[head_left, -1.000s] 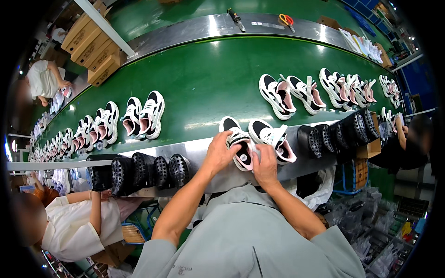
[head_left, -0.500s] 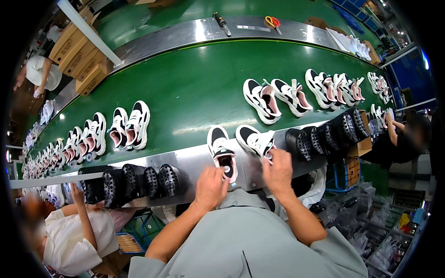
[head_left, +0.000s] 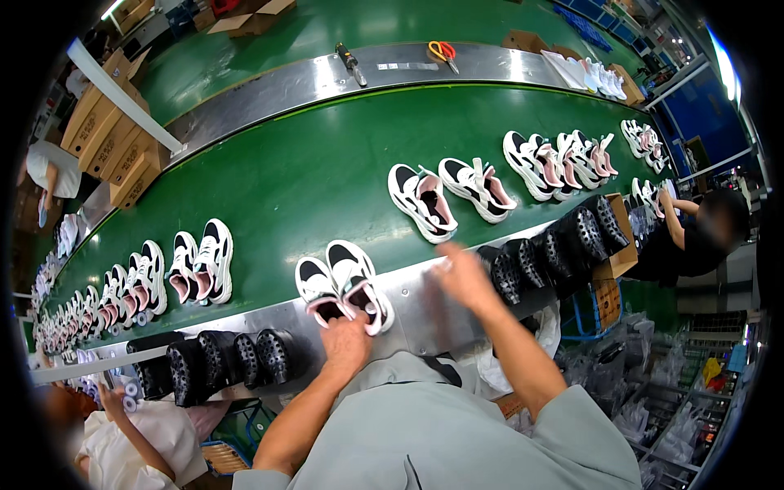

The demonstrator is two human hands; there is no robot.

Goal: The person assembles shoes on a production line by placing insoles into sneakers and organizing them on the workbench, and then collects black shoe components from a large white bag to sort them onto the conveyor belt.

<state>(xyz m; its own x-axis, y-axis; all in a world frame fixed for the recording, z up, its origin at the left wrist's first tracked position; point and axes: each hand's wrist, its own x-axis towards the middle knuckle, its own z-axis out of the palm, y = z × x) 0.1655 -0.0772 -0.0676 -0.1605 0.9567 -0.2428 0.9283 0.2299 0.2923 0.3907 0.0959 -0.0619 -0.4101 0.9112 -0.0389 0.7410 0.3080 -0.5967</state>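
A pair of white, black and pink sneakers (head_left: 346,268) sits side by side at the near edge of the green belt, toes pointing away from me. My left hand (head_left: 347,341) is closed on their heels, the fingers partly hidden by the shoe openings. My right hand (head_left: 462,278), smeared by motion, reaches over the metal ledge (head_left: 408,298). It is just short of another sneaker (head_left: 420,202) on the belt, and its grip does not show clearly. Beside that one lies a sneaker with its strap raised (head_left: 478,189).
Black studded shoe lasts (head_left: 273,355) line the ledge at left, more lasts (head_left: 523,265) at right. Rows of sneakers (head_left: 214,261) stand along the belt (head_left: 269,180). Across it lie a screwdriver-like tool (head_left: 349,64) and orange-handled scissors (head_left: 443,54). Co-workers sit at both sides.
The two near sneakers, apart before with a hand at each, now stand together in my left hand, farther left. My right hand has let go and moved forward. The view has shifted.
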